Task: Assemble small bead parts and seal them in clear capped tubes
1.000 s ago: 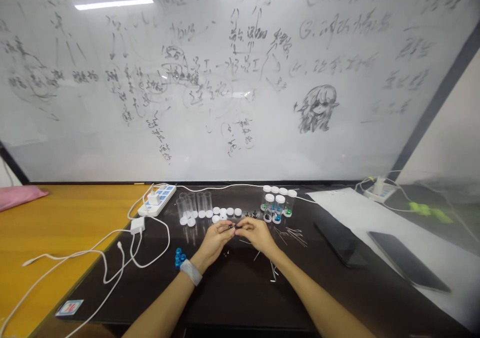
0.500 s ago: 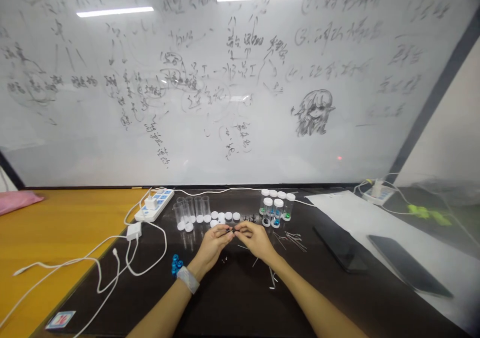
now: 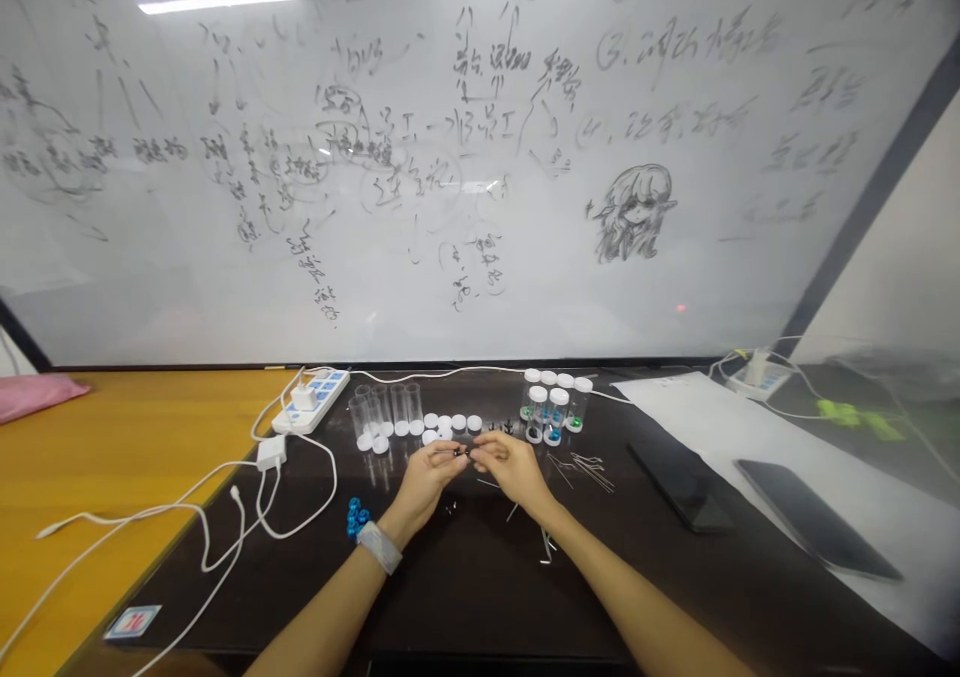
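Observation:
My left hand [image 3: 421, 479] and my right hand [image 3: 513, 469] meet over the middle of the dark table, fingertips nearly touching. Both are closed in a pinch around a small black part [image 3: 462, 451], mostly hidden by the fingers; its kind is too small to make out. Just beyond them lie several white round caps [image 3: 459, 422] and a few little black pieces [image 3: 508, 426]. Tiny shiny bits [image 3: 450, 507] rest below my left hand. A cluster of blue ring-like parts [image 3: 357, 517] sits beside my left wrist. Thin metal rods [image 3: 592, 472] and bent L-shaped keys [image 3: 547, 547] lie near my right forearm.
Clear empty tubes [image 3: 379, 417] stand at the back left. White-capped vials [image 3: 555, 419] with green, blue and dark contents stand back right. White cables [image 3: 206, 537] run from a power strip [image 3: 322, 407] on the left. Two dark phone-like slabs [image 3: 679, 487] [image 3: 817, 517] lie at right.
The camera view has tilted slightly, so the whiteboard and tabletop sit a little higher in view. Both hands stay pinched together around the small black part, with only slight finger motion.

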### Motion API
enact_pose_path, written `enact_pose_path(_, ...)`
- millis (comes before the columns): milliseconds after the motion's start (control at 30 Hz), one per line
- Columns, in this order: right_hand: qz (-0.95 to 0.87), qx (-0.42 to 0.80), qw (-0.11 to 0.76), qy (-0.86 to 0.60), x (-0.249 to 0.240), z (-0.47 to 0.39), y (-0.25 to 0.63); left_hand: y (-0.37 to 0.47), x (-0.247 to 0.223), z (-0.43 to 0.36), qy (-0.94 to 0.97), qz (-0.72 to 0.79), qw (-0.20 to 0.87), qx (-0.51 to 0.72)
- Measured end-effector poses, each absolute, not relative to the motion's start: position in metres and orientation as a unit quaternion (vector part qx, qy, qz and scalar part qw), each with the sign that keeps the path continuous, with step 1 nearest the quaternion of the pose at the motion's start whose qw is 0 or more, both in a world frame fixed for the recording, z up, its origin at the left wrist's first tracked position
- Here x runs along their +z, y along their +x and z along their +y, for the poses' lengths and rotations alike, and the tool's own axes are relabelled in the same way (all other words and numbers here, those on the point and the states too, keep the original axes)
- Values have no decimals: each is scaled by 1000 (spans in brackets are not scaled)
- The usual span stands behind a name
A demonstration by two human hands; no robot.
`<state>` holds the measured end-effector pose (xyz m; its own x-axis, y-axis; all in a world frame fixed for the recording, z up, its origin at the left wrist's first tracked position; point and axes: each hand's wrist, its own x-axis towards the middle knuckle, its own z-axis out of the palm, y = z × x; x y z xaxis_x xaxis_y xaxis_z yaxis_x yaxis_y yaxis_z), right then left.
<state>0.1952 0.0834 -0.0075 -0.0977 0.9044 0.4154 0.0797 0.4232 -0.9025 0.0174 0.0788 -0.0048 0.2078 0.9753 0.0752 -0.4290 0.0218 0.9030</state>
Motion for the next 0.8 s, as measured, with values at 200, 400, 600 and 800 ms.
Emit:
enact_pose_path(200,-637,383,537,-398,-6,80,192,18,-3,77,440,308,639,551)
enact_pose_path(400,-666,389,503,-390,-6,79,193,17,-3,77,431,296,636,567)
enact_pose_path(600,-697,327,447,-456,-4,75,194,18,-1,73,439,299,642,553)
enact_pose_path(800,-712,234,469,-467,0,73,193,21,-1,72,438,301,652,541)
